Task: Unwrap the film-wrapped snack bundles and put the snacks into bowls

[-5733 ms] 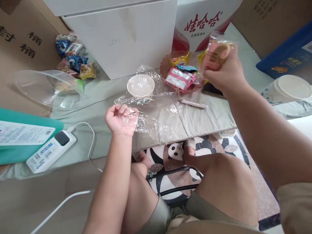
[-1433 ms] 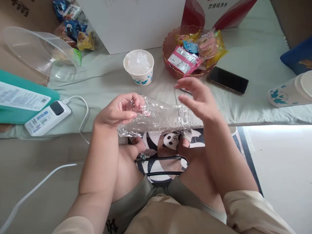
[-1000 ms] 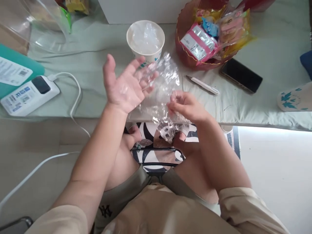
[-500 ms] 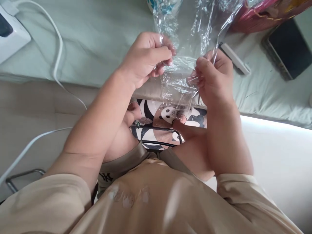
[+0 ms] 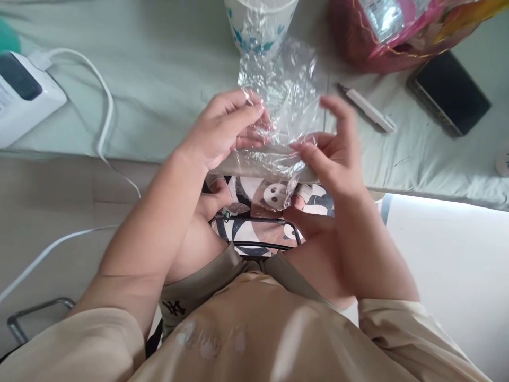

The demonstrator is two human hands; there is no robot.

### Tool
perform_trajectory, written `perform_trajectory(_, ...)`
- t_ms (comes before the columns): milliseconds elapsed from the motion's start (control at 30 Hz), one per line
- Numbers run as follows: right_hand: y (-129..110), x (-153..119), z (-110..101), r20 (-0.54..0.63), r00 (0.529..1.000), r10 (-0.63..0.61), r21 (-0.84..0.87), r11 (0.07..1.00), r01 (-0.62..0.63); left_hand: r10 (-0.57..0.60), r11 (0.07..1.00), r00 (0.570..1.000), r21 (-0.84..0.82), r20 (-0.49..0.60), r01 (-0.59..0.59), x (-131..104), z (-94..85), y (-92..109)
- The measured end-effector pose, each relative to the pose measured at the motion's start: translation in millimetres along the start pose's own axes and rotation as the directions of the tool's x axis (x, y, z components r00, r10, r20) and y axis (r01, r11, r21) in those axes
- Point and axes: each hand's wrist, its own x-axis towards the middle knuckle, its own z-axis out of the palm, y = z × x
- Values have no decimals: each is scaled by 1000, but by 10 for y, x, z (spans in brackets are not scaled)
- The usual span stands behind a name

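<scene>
A crinkled, see-through plastic bag point(image 5: 294, 101) hangs between my hands, over the front edge of the green-covered surface. My left hand point(image 5: 233, 124) pinches its left side between thumb and fingers. On the other side, my right hand point(image 5: 334, 148) holds the plastic at the thumb tip, while its forefinger is raised and smeared by motion. The upper part of the plastic overlaps a white paper cup point(image 5: 260, 26) with blue marks. Below, its loose end dangles above a panda-print mat point(image 5: 254, 233).
Right of my hands lie a white pen-like stick point(image 5: 369, 109) and a black phone point(image 5: 451, 93). Behind them stands a pink bag point(image 5: 382, 53) with packets inside. At left sits a white device point(image 5: 34, 98) with a white cable point(image 5: 106, 106) running over the edge.
Both hands have come lower, and the plastic is bunched more loosely. My right forefinger has lifted away from the thumb. The view has shifted, showing more of the cup and the pink bag.
</scene>
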Motion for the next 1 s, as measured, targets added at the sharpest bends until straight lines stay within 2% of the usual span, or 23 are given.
perform_trajectory(100, 59, 5, 2, -12, 995, -101, -30, 994, 100, 25, 999, 999, 43, -40, -23, -17, -14, -59)
perform_trajectory(200, 124, 28, 4, -68, 981, -180, -31, 984, 178, 140, 987, 983, 92, -122, -130, 1, -38, -131)
perform_trajectory(333, 182, 51, -4, -146, 963, -226, -58, 974, 220, 314, 936, 941, 204, -123, -286, -43, -22, -143)
perform_trajectory(400, 193, 46, -13, -159, 955, -250, -96, 967, 237, 436, 872, 896, 286, -83, -398, -91, 7, -130)
perform_trajectory(467, 199, 29, -21, -139, 954, -267, -145, 958, 247, 517, 772, 856, 438, -13, -460, -121, 27, -143)
perform_trajectory(533, 206, 11, -22, -121, 954, -274, -219, 945, 243, 546, 630, 835, 625, 66, -462, -110, 25, -189)
perform_trajectory(600, 214, 8, -19, -123, 953, -277, -344, 913, 220, 572, 494, 813, 744, 111, -450, -65, 7, -240)
perform_trajectory(700, 204, 37, -17, -149, 926, -348, -561, 801, 211, 633, 411, 768, 799, 95, -438, -12, -9, -251)
perform_trajectory(800, 142, 53, -13, -145, 881, -450, -635, 725, 266, 685, 400, 726, 798, 66, -450, -39, 9, -178)
perform_trajectory(867, 79, 27, -4, -118, 894, -432, -569, 767, 296, 688, 428, 723, 766, 67, -479, -86, 33, -132)
perform_trajectory(933, 25, -17, 5, -107, 937, -334, -420, 869, 262, 665, 515, 744, 686, 58, -514, -134, 62, -119)
perform_trajectory(1000, 6, -46, -6, -120, 975, -187, -230, 961, 156, 600, 653, 800, 564, 25, -506, -171, 96, -134)
